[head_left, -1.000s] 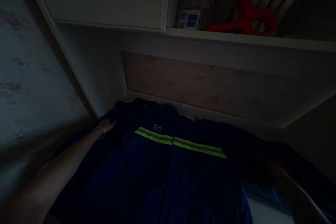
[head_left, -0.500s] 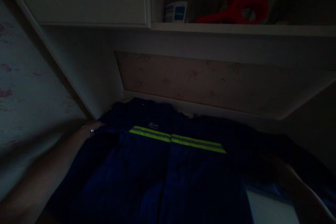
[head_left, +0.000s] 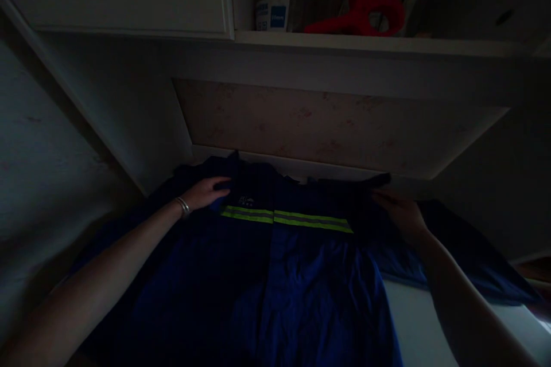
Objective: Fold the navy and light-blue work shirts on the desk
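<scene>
A dark blue work jacket (head_left: 301,281) lies spread out, front side up, with a yellow-green and grey reflective stripe (head_left: 314,219) across the chest. Small white lettering shows above the stripe on the left. My left hand (head_left: 207,192), a silvery bracelet at its wrist, pinches the jacket's cloth by the left shoulder, where a fold stands up. On the other side, my right hand (head_left: 398,212) is closed on the cloth near the right shoulder, and a raised edge shows at its fingertips. Both sleeves spread outward, the right one over a pale surface.
Above the jacket runs a white shelf (head_left: 344,40) holding a red clamp-like object (head_left: 361,11) and a clear labelled tub (head_left: 275,11). A cabinet door (head_left: 129,6) is at upper left. Flowered wallpaper (head_left: 301,117) covers the back panel. A pale surface (head_left: 417,321) shows at lower right.
My left hand has moved right and inward from the sleeve to the shoulder. My right hand has moved up and inward to the other shoulder. Cloth is now lifted at both; the view has shifted slightly.
</scene>
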`<state>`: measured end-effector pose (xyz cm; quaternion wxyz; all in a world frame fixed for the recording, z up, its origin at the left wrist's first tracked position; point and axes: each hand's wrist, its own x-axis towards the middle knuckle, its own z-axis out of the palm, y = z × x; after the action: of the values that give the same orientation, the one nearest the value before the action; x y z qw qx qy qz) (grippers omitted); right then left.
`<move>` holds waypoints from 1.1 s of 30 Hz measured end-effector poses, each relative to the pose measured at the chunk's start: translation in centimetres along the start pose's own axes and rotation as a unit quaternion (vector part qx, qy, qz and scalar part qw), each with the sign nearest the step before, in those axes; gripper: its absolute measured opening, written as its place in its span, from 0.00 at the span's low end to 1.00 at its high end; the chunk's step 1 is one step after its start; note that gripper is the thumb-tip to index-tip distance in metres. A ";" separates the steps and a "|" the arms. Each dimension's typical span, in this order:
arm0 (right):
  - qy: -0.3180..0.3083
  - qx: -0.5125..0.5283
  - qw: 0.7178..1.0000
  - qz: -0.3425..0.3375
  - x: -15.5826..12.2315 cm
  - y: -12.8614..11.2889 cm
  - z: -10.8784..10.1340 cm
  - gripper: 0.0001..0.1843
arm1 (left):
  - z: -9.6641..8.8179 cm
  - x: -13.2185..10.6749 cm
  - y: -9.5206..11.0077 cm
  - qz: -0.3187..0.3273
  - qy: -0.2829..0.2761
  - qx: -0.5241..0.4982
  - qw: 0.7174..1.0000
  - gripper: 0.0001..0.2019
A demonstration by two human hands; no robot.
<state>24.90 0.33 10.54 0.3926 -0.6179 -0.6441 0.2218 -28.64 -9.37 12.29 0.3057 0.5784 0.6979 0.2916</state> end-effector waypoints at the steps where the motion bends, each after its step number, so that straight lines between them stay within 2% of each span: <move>1: -0.047 0.017 0.999 -0.012 -0.4 -1.2 0.7 0.22 | 1.7 -0.3 0.5 0.014 -0.025 0.017 0.999 0.27; 4: -0.227 0.080 0.970 -0.022 -1.9 -3.8 3.2 0.23 | 5.7 -0.7 0.9 0.038 -0.048 0.069 0.996 0.28; 5: -0.255 0.087 0.963 -0.025 -2.2 -4.3 4.1 0.24 | 6.6 -0.7 0.7 0.046 -0.036 0.088 0.994 0.29; 7: -0.227 0.047 0.972 -0.047 -2.3 -4.6 6.2 0.25 | 7.9 -0.4 0.0 0.069 -0.002 0.131 0.989 0.31; 9: -0.158 -0.059 0.982 -0.090 -2.2 -4.2 8.5 0.27 | 9.0 -0.2 -1.2 0.093 0.016 0.175 0.980 0.33; 10: -0.142 -0.120 0.977 -0.109 -2.2 -3.7 9.8 0.28 | 9.6 -0.1 -1.9 0.100 0.017 0.196 0.975 0.33; 13: -0.176 -0.282 0.935 -0.126 -3.0 -1.5 13.6 0.31 | 11.1 -0.4 -4.3 0.098 0.009 0.247 0.964 0.33; 15: -0.205 -0.342 0.910 -0.113 -3.9 -0.2 15.5 0.32 | 11.8 -0.6 -5.6 0.094 0.007 0.268 0.959 0.32; 17: -0.219 -0.364 0.899 -0.103 -4.5 0.7 16.5 0.32 | 12.2 -0.5 -6.4 0.095 0.005 0.279 0.956 0.32; 19: -0.218 -0.354 0.904 -0.101 -4.4 0.9 16.8 0.32 | 12.3 -0.1 -6.7 0.097 0.006 0.281 0.955 0.32; 23: -0.166 -0.208 0.961 -0.079 -4.4 -0.2 15.5 0.27 | 11.7 -0.4 -6.1 0.088 0.026 0.264 0.960 0.27; 25: -0.133 -0.149 0.979 -0.044 -6.2 -0.4 14.0 0.26 | 10.9 -2.9 -6.2 0.076 0.049 0.250 0.964 0.24; 27: -0.119 -0.079 0.990 0.019 -10.4 0.5 11.8 0.28 | 9.9 -7.6 -7.0 0.064 0.081 0.223 0.969 0.22; 28: -0.110 0.000 0.991 0.075 -13.5 1.4 10.5 0.28 | 9.4 -10.6 -7.9 0.054 0.098 0.208 0.972 0.22; 30: -0.146 0.154 0.956 0.205 -20.8 3.8 7.5 0.30 | 8.6 -17.3 -10.4 0.006 0.156 0.123 0.980 0.19; 31: -0.148 0.186 0.935 0.261 -24.7 5.2 5.9 0.31 | 8.4 -20.6 -11.9 -0.045 0.189 0.092 0.977 0.19; 33: -0.153 0.182 0.918 0.317 -32.1 7.8 3.1 0.34 | 8.5 -26.3 -15.1 -0.170 0.253 0.054 0.951 0.21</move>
<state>25.01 -29.06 -4.74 0.3044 -0.6660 -0.4149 0.5401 -27.91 -37.25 -2.30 0.1328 0.3740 0.8549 0.3341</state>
